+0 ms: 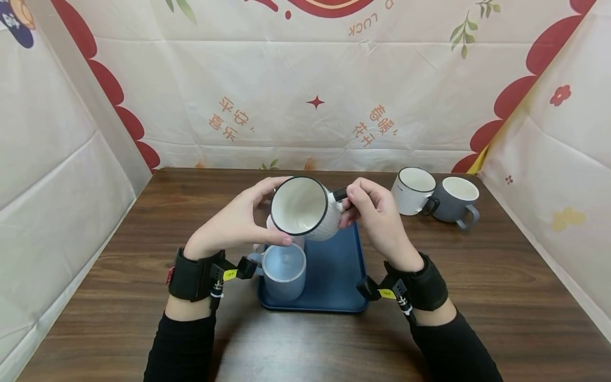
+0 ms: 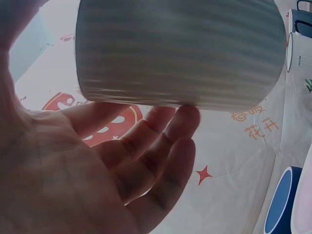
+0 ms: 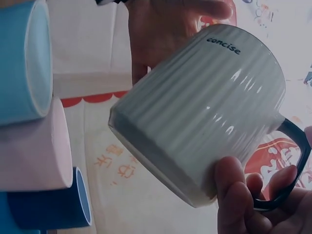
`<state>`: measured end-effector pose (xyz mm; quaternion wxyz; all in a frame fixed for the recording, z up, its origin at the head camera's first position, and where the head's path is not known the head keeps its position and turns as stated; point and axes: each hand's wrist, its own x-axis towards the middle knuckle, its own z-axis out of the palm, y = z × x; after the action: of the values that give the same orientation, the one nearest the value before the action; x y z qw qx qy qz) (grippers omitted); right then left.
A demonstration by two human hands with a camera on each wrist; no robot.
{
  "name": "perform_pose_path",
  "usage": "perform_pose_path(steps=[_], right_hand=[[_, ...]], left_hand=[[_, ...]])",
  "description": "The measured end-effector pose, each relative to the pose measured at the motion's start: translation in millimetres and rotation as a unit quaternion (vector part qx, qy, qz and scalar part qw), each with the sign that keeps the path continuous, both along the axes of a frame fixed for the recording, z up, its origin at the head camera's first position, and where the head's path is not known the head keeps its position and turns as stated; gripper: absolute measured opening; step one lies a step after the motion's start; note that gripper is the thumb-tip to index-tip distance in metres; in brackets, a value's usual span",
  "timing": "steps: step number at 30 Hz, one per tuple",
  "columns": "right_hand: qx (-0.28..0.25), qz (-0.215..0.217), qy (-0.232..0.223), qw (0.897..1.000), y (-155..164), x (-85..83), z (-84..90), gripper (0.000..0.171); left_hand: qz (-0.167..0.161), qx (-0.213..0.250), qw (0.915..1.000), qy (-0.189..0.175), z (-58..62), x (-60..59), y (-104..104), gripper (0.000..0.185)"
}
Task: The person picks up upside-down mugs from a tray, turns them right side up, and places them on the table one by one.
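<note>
White mug is raised above the tray, between both hands. Head view: its long axis is tilted, mouth toward the left hand, base toward the right hand. I find the left cupped round the mouth end, the right pinching the handle. Blue mug stands just below, on the tray's left side; the right side lies bare to its rim. In my judgement, any descent turns on swinging the base beneath the mouth, using that right-hand room.

Left wrist view: bent fingers meet the wall from below.

Right wrist view: I note the grip clamped on the handle, one finger against the base end. Pink mug and navy mug line up beside blue mug, apart from the held one.
</note>
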<state>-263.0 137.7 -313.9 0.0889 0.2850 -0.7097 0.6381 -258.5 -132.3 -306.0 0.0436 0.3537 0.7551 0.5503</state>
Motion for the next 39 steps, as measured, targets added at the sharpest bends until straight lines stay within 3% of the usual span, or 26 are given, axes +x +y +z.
perform_pose_path(steps=[5,8,14,21,29,33,39], right_hand=[[-0.009,0.011,-0.031,0.999,-2.6,1.6,-0.2,0.038],[-0.011,0.024,-0.04,0.999,-3.8,2.1,-0.1,0.04],[0.025,0.039,0.02,0.999,0.3,3.2,2.6,0.036],[0.146,-0.026,0.093,0.984,11.8,3.7,10.4,0.025],[0.199,0.038,0.024,0.979,19.2,0.1,14.0,0.013],[0.216,0.05,-0.007,0.975,19.9,-1.4,14.6,0.016],[0.211,0.051,-0.019,0.976,17.6,-0.4,14.1,0.019]], left_hand=[[0.007,0.018,0.9998,0.005,-1.4,-0.3,3.9,0.091],[0.027,0.022,0.9991,0.026,-1.7,-0.2,6.7,0.092],[0.065,0.007,0.9944,0.083,-2.9,-0.1,8.7,0.091],[0.084,-0.012,0.9887,0.123,-3.1,-0.9,10.3,0.09],[0.078,-0.045,0.9877,0.128,-4.3,-1.8,11.8,0.091],[0.083,-0.054,0.9864,0.131,-3.6,-2.3,11.3,0.091],[0.086,-0.052,0.9872,0.124,-2.2,-2.6,10.0,0.09]])
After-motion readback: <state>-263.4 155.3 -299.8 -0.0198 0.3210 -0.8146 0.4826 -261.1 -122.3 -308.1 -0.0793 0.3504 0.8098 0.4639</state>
